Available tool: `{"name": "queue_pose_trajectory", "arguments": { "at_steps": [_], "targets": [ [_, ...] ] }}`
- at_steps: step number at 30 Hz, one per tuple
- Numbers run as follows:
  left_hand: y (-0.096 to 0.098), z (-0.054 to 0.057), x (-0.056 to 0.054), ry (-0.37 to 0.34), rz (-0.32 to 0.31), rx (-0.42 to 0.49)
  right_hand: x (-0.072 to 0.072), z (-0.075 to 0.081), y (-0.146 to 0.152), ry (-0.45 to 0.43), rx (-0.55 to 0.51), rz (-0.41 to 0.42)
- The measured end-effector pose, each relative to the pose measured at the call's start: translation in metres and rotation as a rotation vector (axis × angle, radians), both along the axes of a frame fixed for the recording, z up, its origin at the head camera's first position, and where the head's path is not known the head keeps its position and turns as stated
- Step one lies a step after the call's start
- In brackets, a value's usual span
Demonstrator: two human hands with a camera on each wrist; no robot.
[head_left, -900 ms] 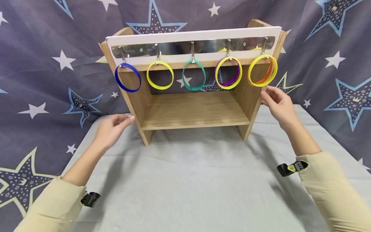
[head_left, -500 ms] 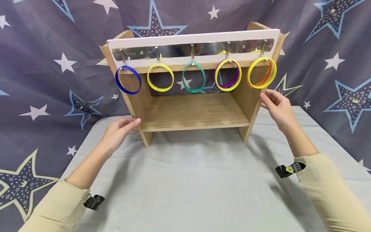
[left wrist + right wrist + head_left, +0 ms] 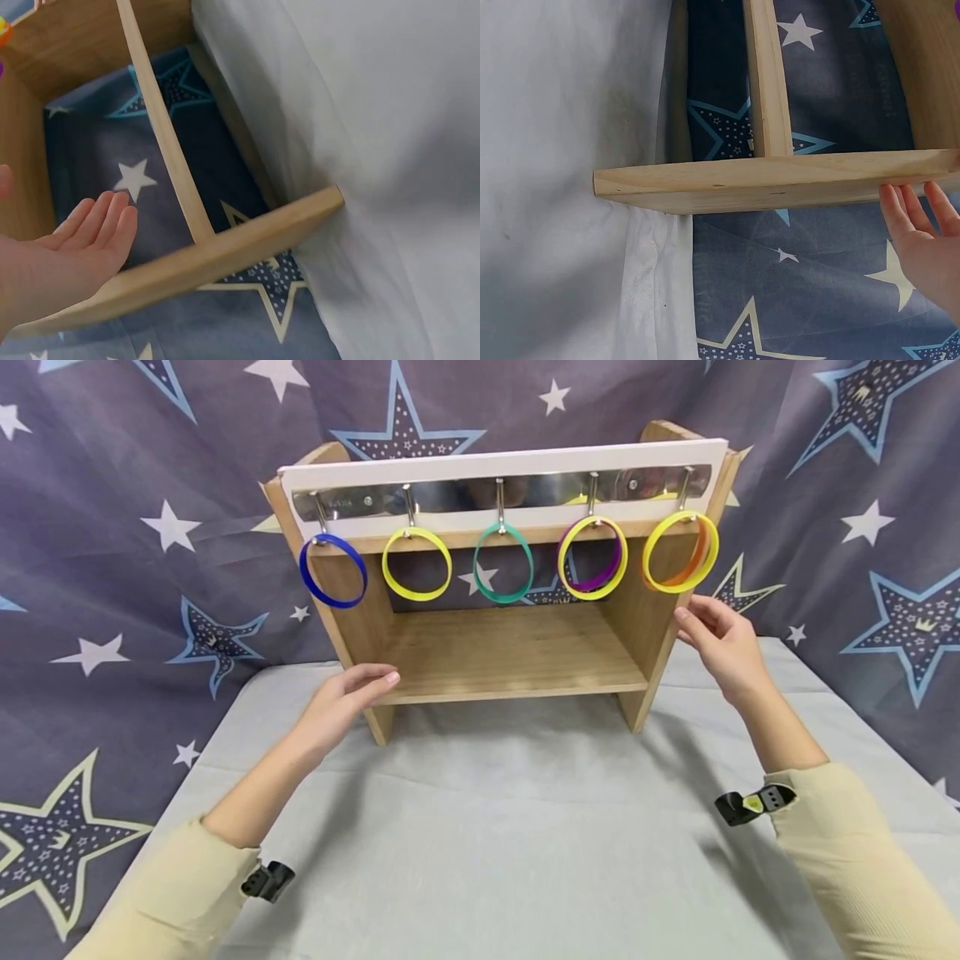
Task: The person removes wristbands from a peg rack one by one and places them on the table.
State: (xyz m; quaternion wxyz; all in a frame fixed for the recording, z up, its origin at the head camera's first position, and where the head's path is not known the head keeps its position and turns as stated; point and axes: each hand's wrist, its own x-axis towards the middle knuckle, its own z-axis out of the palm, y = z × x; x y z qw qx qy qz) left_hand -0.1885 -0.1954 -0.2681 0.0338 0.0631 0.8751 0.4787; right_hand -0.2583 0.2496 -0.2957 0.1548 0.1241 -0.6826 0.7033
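Observation:
A wooden shelf unit [image 3: 517, 664] stands on the table, and a metal hook rail [image 3: 457, 497] runs along its upper front. Colored rings hang from the hooks: a blue ring [image 3: 339, 603], a yellow ring [image 3: 417, 597], a teal ring [image 3: 502, 599], a yellow ring with a purple ring [image 3: 611, 578] behind it, and another yellow ring with an orange ring [image 3: 701, 556] behind it. My left hand [image 3: 337, 706] holds nothing, its fingers extended by the left side panel. Fingertips of my right hand [image 3: 726, 647] touch the right panel's outer side, as the right wrist view shows.
A pale cloth covers the table [image 3: 510, 827] in front of the shelf unit. Behind hangs a dark curtain [image 3: 217, 468] printed with stars. The left side panel [image 3: 225, 255] juts toward the cloth in the left wrist view.
My left hand has moved right, from outside the left panel to in front of it. My right hand stays at the right panel. The view has shifted slightly.

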Motion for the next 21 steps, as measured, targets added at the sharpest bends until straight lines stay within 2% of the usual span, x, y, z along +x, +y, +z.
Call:
{"name": "queue_pose_trajectory", "arguments": {
  "at_steps": [9, 21],
  "targets": [
    [0.022, 0.006, -0.005, -0.026, -0.059, 0.044, 0.000, -0.001, 0.000, 0.004, -0.040, 0.027],
    [0.057, 0.015, -0.010, 0.013, -0.103, 0.041, -0.001, 0.000, 0.001, 0.007, -0.072, 0.066]
  ]
}}
